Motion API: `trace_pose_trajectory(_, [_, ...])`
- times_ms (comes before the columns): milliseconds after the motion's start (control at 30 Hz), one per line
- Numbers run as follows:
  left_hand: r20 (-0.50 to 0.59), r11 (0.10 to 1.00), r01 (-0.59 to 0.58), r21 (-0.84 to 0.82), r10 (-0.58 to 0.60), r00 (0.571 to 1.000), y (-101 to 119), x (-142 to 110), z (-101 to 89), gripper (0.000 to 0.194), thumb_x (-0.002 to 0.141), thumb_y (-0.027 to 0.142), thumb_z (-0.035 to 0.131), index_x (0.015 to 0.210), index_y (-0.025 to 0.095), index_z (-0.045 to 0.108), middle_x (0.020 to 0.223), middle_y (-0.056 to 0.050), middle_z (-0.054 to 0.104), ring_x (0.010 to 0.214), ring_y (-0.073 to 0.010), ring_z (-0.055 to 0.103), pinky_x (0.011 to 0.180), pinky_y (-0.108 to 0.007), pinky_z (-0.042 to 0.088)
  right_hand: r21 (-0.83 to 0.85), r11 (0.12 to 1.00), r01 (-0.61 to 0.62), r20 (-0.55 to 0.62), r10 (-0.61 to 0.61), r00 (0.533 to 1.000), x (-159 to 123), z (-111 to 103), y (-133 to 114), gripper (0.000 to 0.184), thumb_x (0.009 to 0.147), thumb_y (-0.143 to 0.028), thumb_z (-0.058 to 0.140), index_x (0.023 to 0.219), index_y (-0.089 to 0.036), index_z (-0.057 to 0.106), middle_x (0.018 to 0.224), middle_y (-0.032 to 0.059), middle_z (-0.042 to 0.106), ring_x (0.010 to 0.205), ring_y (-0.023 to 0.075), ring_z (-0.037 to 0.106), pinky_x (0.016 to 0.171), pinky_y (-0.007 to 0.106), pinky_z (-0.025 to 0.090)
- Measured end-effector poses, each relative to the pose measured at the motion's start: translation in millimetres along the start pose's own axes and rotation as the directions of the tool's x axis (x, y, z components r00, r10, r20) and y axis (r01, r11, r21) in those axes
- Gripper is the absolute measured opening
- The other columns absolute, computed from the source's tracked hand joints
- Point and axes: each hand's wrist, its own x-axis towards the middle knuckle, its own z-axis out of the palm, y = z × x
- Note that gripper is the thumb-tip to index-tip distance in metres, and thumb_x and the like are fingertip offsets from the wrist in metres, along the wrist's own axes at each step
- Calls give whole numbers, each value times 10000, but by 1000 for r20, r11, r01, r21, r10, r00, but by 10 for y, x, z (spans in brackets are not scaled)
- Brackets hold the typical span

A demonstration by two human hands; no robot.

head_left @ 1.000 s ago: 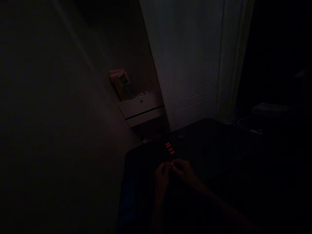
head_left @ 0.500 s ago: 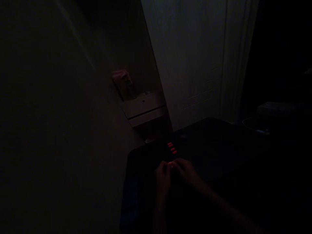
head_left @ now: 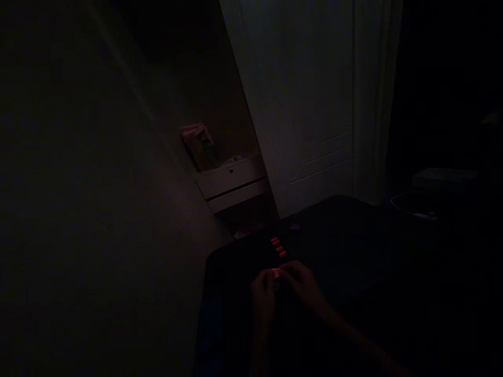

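Note:
Very little light falls on the scene. My left hand [head_left: 263, 289] and my right hand [head_left: 302, 280] meet over a dark table, thumbs and fingertips pinched together. Between them is a small reddish-glowing piece [head_left: 276, 273]; both hands seem to grip it, but its kind is too dim to make out. Just beyond my fingers, several short red bars [head_left: 279, 246] lie in a row on the dark tabletop [head_left: 334, 235].
A small dark purplish item [head_left: 295, 227] lies near the table's far edge. On the right are a white cable [head_left: 404, 208] and a pale box [head_left: 444, 177]. Behind stand a white door-like panel [head_left: 298, 104], a drawer unit [head_left: 236, 180] and a reddish packet [head_left: 198, 141] on it.
The view has tilted slightly, so the surroundings sit a little lower. Both hands stay together, and the fingertips have parted slightly, showing more of the glowing piece.

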Motion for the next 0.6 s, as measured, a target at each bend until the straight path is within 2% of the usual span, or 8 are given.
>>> trace_pose_trajectory(167, [20,998,2,-57,-1,1000,68,6,-24,427,866,513,573,841,136,770,820,-114,768,761,-242,693,698,-320,525,-138,988,67,117,-51,992,6,-6,-51,257,940,-406,596,979,-222,771,996,91,695,915,239,681,825,348,538])
trace_pose_trajectory(300, [57,993,7,-118,0,998,98,7,-46,403,847,502,615,851,134,778,826,-111,772,758,-239,697,694,-320,531,-160,986,37,106,-20,994,12,-12,-92,272,938,-395,592,972,-199,776,987,101,690,910,237,677,808,338,534])
trace_pose_trajectory(400, [60,989,24,-146,-15,998,69,22,-42,357,808,477,680,845,138,783,829,-110,775,764,-237,699,697,-317,532,-121,993,14,96,-2,995,9,-22,-95,309,935,-431,579,955,-192,774,957,100,712,883,234,686,787,333,539])
trace_pose_trajectory(500, [23,974,86,-208,-83,996,24,32,-19,330,736,448,763,832,133,773,836,-121,779,766,-241,710,699,-321,540,-36,999,-21,94,24,995,7,-24,-70,354,912,-490,593,968,-188,768,960,101,740,884,242,698,794,341,549])
trace_pose_trajectory(600, [16,957,116,-268,-116,993,-4,23,2,341,730,420,779,912,132,773,902,-134,786,817,-247,723,734,-329,552,59,995,-85,75,81,994,9,-13,-37,398,866,-539,642,1003,-183,757,976,101,760,900,258,711,808,357,557])
